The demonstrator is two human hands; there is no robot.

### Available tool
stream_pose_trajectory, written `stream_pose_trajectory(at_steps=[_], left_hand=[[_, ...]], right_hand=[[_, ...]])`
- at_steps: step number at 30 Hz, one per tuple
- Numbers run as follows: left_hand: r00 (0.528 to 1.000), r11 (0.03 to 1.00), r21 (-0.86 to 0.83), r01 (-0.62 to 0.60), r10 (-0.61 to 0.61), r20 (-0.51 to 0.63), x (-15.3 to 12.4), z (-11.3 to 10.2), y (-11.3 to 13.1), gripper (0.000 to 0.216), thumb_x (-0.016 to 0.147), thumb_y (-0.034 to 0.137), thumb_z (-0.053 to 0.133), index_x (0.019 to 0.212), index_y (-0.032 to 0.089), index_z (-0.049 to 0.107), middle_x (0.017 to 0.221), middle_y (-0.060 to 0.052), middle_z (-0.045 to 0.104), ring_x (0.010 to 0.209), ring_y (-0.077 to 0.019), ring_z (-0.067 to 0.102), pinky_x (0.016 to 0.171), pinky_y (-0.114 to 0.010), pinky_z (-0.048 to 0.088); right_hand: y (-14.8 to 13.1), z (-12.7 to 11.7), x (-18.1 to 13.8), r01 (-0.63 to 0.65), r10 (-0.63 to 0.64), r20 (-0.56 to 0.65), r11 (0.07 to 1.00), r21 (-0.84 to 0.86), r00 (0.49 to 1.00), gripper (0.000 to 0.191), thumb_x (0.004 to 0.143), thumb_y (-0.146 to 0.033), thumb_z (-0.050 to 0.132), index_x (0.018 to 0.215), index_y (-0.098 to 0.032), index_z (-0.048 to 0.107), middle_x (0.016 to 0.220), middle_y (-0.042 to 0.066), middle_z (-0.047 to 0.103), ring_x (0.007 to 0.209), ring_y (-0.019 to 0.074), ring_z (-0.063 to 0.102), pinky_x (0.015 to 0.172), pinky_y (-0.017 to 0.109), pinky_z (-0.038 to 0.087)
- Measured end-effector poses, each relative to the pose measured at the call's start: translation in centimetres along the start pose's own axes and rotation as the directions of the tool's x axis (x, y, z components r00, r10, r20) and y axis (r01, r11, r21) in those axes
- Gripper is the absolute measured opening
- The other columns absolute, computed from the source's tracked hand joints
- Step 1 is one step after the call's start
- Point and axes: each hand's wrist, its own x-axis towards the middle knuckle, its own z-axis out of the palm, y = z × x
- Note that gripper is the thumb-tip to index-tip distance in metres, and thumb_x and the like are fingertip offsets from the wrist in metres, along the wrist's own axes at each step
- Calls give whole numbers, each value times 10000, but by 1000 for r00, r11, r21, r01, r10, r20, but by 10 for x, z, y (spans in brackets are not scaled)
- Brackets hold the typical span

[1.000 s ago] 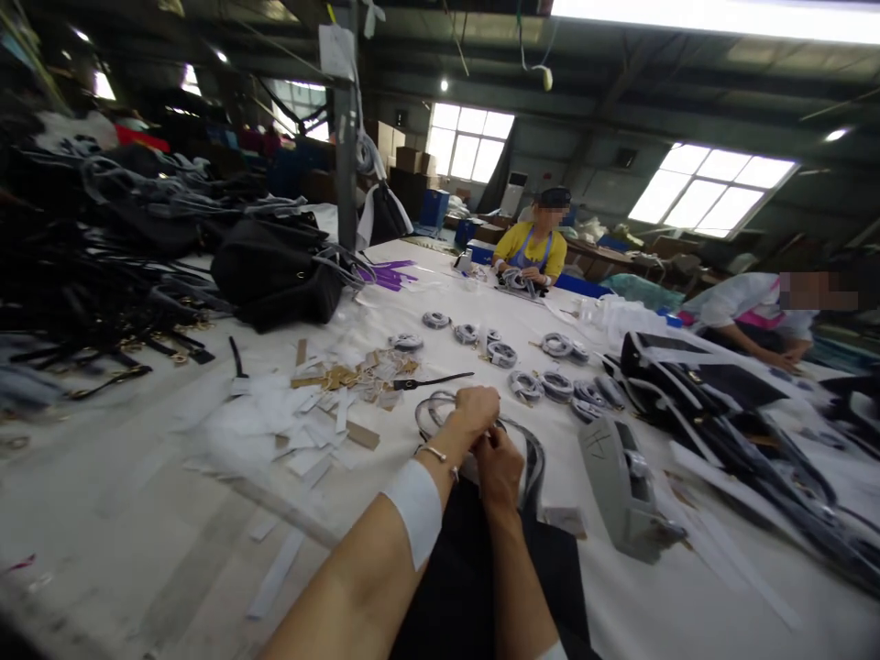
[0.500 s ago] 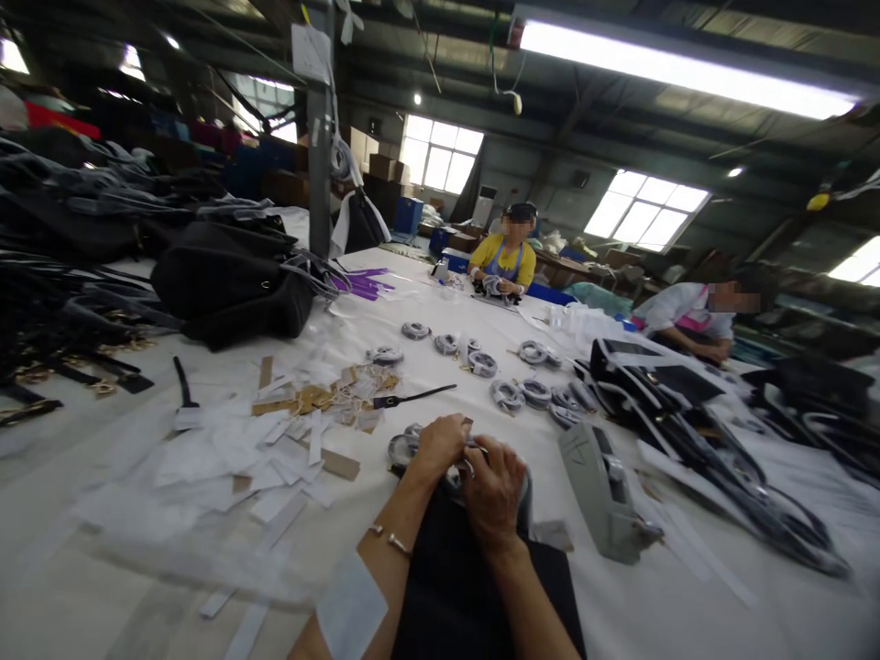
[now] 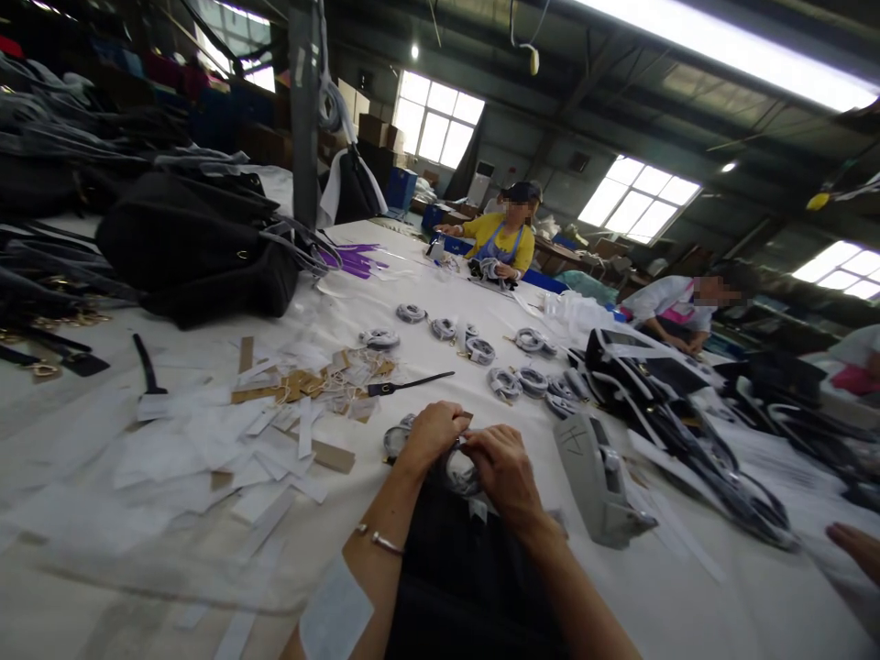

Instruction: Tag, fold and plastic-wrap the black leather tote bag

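Note:
My left hand (image 3: 432,431) and my right hand (image 3: 503,469) meet over a coiled strap wrapped in clear film (image 3: 459,471), both with fingers curled round it. The coil rests on the top of a black bag (image 3: 467,568) that lies on the white table (image 3: 110,550) right in front of me. A thin bracelet and a white patch show on my left forearm.
White paper strips and brown tags (image 3: 275,422) litter the table to the left. A grey tape dispenser (image 3: 599,477) stands at the right. Several wrapped coils (image 3: 509,380) lie beyond. Black bags (image 3: 199,247) pile at the left and right. Two people (image 3: 501,240) work at the far side.
The coiled strap has been drawn from the table in front of the bag up onto its top, and both hands have closed in on it. The view has shifted left.

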Motion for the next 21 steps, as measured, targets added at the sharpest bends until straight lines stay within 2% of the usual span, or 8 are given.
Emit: stream_pose_trajectory(at_steps=[3, 5, 7, 12, 15, 18, 21], left_hand=[[1000, 1000, 13, -7, 7, 14, -2, 1, 4, 211, 831, 291, 513, 754, 202, 689, 754, -27, 698, 731, -171, 605, 611, -256, 354], [999, 999, 24, -26, 25, 32, -3, 3, 8, 206, 833, 304, 522, 760, 207, 688, 747, -15, 694, 727, -163, 607, 608, -247, 360], [998, 998, 42, -37, 35, 45, -4, 6, 11, 189, 831, 307, 536, 770, 210, 686, 749, -8, 693, 732, -159, 613, 608, -241, 367], [995, 993, 112, -24, 14, 94, -6, 13, 13, 112, 788, 282, 595, 798, 226, 691, 789, -18, 709, 782, -193, 641, 633, -252, 400], [989, 990, 134, -40, 20, 146, -6, 14, 11, 117, 769, 269, 616, 854, 256, 696, 848, -9, 724, 832, -202, 647, 683, -257, 426], [987, 988, 151, -38, 14, 160, -5, 13, 11, 148, 788, 255, 581, 888, 252, 690, 879, -21, 725, 860, -211, 647, 719, -267, 439], [987, 988, 153, -32, 7, 160, -3, 10, 12, 146, 806, 267, 561, 881, 234, 683, 883, -36, 721, 862, -214, 648, 719, -268, 441]], right_hand=[[9, 0, 3, -227, 226, 22, 966, 126, 974, 85, 843, -243, 622, 765, -236, 657, 784, 7, 689, 809, 198, 601, 803, 349, 424], [17, 0, 2, -368, 367, 43, 910, 190, 929, 116, 817, -279, 616, 718, -231, 653, 759, 8, 678, 790, 202, 601, 769, 332, 429], [25, 1, -2, -450, 450, 60, 862, 234, 891, 152, 806, -326, 604, 704, -222, 648, 737, 9, 670, 761, 200, 606, 743, 318, 439], [35, 11, -18, -521, 515, 103, 801, 296, 851, 218, 807, -392, 584, 712, -205, 644, 678, 3, 670, 666, 180, 607, 648, 281, 461], [36, 10, -23, -549, 545, 105, 778, 305, 832, 214, 796, -395, 599, 717, -204, 655, 688, 6, 676, 670, 183, 608, 645, 282, 458], [32, -6, -24, -553, 559, 79, 774, 307, 826, 213, 811, -404, 598, 768, -209, 671, 781, 25, 702, 776, 208, 632, 743, 312, 472], [24, -31, -28, -488, 453, 184, 817, 308, 873, 194, 795, -367, 655, 939, -239, 685, 981, 34, 717, 952, 238, 641, 869, 351, 474]])
